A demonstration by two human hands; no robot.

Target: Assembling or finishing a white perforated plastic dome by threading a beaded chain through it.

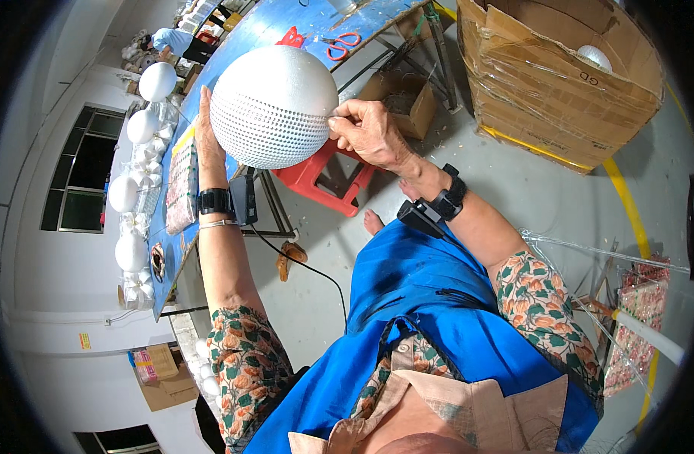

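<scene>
A: Holding a big white foam ball (273, 106) up in front of the chest, over the edge of the blue worktable (264, 30). Lower half covered in rows of tiny white beads or pins, top cap bare. Probably held high and tilted to keep the working edge facing the eyes.

B: Left hand (205, 136)?

A: Flat and wide open, palm pressed on the ball's far left side, fingers pointing up along the curve. Cupping, not gripping; looks like a brace to stop the ball rolling.

B: Right hand (366, 132)?

A: Nearly closed, fingertips (338, 115) pinched together and touching the ball's right side at the edge of the dotted area. Too small to tell whether a pin sits in the pinch.

B: Around it?

A: Red stool (320, 178) directly below the ball. Red-handled scissors (341, 45) on the table behind. Plain white balls (139, 125) lined along the table's far edge. Large open cardboard box (559, 76) on the floor to the right, well apart. Another person (177, 41) working far down the table.
</scene>
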